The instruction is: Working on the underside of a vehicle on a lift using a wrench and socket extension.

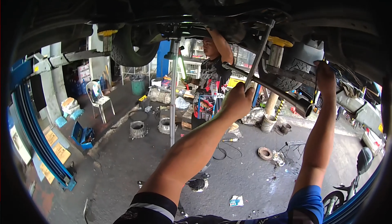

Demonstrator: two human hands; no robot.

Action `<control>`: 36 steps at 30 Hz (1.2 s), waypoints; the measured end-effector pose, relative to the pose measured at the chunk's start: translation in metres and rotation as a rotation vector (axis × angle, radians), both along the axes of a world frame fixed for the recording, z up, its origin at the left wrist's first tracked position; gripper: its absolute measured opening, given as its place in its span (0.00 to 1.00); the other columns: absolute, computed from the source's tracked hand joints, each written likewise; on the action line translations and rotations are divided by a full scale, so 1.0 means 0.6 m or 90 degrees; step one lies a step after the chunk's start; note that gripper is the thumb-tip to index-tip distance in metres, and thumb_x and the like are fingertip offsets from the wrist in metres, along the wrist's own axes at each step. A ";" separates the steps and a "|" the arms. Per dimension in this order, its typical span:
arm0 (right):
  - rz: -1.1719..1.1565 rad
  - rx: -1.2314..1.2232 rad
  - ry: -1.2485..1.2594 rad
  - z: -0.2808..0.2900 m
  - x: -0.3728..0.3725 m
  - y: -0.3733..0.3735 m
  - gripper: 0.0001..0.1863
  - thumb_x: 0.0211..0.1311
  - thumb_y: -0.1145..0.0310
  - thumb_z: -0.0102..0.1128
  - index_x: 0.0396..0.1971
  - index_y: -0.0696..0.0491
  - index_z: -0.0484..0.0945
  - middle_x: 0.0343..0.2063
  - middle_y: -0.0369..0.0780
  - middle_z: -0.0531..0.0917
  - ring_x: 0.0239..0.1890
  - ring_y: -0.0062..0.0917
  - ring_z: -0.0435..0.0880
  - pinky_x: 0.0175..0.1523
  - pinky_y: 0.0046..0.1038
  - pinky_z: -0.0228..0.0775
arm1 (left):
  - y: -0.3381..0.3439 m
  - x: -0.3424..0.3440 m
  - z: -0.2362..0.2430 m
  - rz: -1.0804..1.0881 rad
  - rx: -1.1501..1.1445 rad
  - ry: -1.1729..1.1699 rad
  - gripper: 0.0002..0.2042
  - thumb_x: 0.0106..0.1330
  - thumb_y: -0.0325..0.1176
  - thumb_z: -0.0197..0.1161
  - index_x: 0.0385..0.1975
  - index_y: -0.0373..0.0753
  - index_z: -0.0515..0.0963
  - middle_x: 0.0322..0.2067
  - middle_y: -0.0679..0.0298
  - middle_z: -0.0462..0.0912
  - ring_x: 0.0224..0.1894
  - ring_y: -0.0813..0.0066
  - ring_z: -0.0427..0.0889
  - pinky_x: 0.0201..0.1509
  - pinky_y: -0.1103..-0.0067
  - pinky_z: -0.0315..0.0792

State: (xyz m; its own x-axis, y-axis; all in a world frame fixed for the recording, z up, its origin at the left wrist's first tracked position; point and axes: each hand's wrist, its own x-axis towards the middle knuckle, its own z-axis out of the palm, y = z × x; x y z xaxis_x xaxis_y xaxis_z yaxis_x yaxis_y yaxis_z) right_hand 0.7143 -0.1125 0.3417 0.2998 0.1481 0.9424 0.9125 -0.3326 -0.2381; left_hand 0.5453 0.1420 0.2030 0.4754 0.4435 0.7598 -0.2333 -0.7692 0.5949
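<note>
Overhead is the dark underside of a raised vehicle (163,14). My left hand (238,103) is closed around the lower end of a long metal bar (260,52), which slants up to the underside. A dark pipe (274,87) with a wide open end crosses behind the bar, between my two hands. My right hand (326,79) is raised at the right, near a wheel, with its fingers curled. Something thin and dark shows beside those fingers; what they hold is too dark to make out.
Another person (212,65) reaches up under the vehicle ahead, beside an upright metal pole (173,101). Yellow-topped lift pads (280,41) support the vehicle. Metal housings (139,129), a blue toolbox (83,135), a white chair (100,98) and a cable (222,152) are on the floor.
</note>
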 end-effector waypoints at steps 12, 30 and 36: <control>-0.366 -0.171 -0.164 0.027 0.087 0.013 0.16 0.53 0.65 0.58 0.43 0.52 0.77 0.41 0.49 0.80 0.46 0.43 0.78 0.50 0.41 0.72 | -0.020 -0.026 -0.029 -0.015 -0.014 0.057 0.18 0.66 0.45 0.53 0.35 0.32 0.71 0.27 0.44 0.79 0.34 0.44 0.80 0.37 0.58 0.70; 0.435 -0.018 -0.099 -0.242 -0.188 0.110 0.26 0.55 0.70 0.63 0.51 0.68 0.67 0.27 0.41 0.80 0.28 0.23 0.80 0.38 0.23 0.71 | -0.023 -0.004 -0.041 -0.050 -0.041 0.030 0.14 0.66 0.41 0.55 0.35 0.33 0.71 0.27 0.43 0.79 0.34 0.42 0.79 0.35 0.59 0.72; 0.358 0.106 -0.173 -0.231 -0.194 0.150 0.09 0.60 0.74 0.57 0.39 0.63 0.74 0.31 0.45 0.81 0.29 0.30 0.82 0.35 0.27 0.73 | -0.031 0.024 -0.041 -0.054 -0.022 -0.037 0.16 0.66 0.41 0.55 0.32 0.31 0.71 0.23 0.46 0.78 0.29 0.46 0.79 0.31 0.63 0.70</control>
State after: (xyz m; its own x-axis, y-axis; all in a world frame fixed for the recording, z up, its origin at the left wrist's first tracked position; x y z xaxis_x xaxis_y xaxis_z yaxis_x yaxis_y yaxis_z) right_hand 0.5978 -0.0228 0.2033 -0.0334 0.0584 0.9977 0.9718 0.2350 0.0188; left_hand 0.5600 0.1233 0.1781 0.4676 0.4300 0.7723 -0.3320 -0.7243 0.6043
